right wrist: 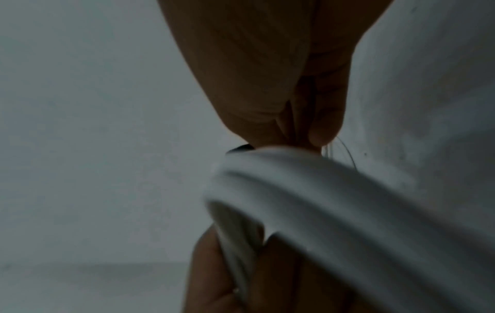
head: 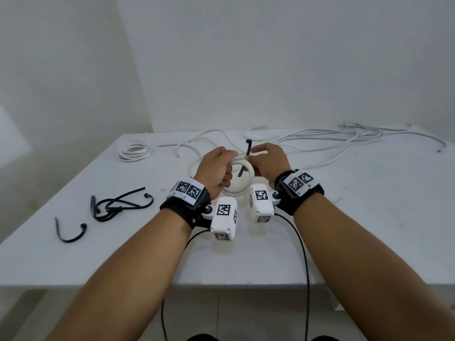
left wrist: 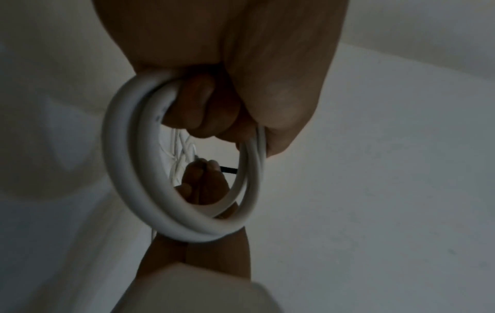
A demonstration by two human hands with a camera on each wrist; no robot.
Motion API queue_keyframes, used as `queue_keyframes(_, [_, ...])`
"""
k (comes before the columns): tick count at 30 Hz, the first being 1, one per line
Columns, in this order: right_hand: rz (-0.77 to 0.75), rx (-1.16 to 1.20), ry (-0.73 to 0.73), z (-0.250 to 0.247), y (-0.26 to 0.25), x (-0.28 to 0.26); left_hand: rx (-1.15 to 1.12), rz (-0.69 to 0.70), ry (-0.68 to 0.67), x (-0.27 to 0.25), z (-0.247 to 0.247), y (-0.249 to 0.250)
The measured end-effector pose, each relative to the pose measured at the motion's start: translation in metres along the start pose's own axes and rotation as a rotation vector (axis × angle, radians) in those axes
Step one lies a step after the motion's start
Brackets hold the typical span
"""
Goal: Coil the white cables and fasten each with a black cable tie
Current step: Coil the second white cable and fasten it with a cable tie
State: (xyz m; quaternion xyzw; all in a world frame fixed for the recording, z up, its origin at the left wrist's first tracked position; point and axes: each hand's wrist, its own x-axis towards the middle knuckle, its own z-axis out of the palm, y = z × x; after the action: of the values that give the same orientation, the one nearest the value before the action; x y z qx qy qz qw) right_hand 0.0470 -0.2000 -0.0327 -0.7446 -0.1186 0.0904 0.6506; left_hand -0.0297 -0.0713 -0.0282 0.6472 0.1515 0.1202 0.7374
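My left hand [head: 216, 168] grips a small coil of white cable [head: 242, 188] above the middle of the white table [head: 344, 230]; in the left wrist view its fingers [left wrist: 203, 110] curl through the coil [left wrist: 150, 201]. My right hand [head: 268, 161] pinches a black cable tie [head: 247, 153] that crosses the coil's top, its head sticking up and its tail hanging inside the loop. The right wrist view is blurred: fingertips [right wrist: 316, 131] sit on the white strands [right wrist: 321, 190], with a bit of the black tie [right wrist: 238, 148] beside them.
A finished white coil [head: 135, 151] lies at the back left. Loose white cables [head: 344, 139] sprawl across the back right. Several spare black ties [head: 115, 205] lie in a heap at the left, one more [head: 70, 232] nearer the front edge.
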Motion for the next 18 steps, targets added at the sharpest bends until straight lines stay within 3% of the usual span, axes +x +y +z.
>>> queue_keyframes(2, [0.014, 0.039, -0.016, -0.007, 0.006, 0.003, 0.043, -0.005, -0.021, 0.007, 0.007, -0.006])
queue_keyframes(5, [0.040, -0.029, -0.152, -0.014, 0.013, 0.006, 0.104, 0.006, -0.047, 0.014, 0.013, -0.016])
queue_keyframes(8, [0.116, 0.046, -0.242, -0.021, 0.017, 0.011, 0.129, 0.005, -0.059, 0.017, 0.017, -0.022])
queue_keyframes(13, [0.152, 0.043, -0.260, -0.020, 0.018, 0.013, 0.188, 0.009, -0.057, 0.021, 0.013, -0.025])
queue_keyframes(18, [0.234, 0.238, -0.284, -0.016, 0.015, 0.005, 0.097, -0.054, -0.052, 0.020, 0.006, -0.029])
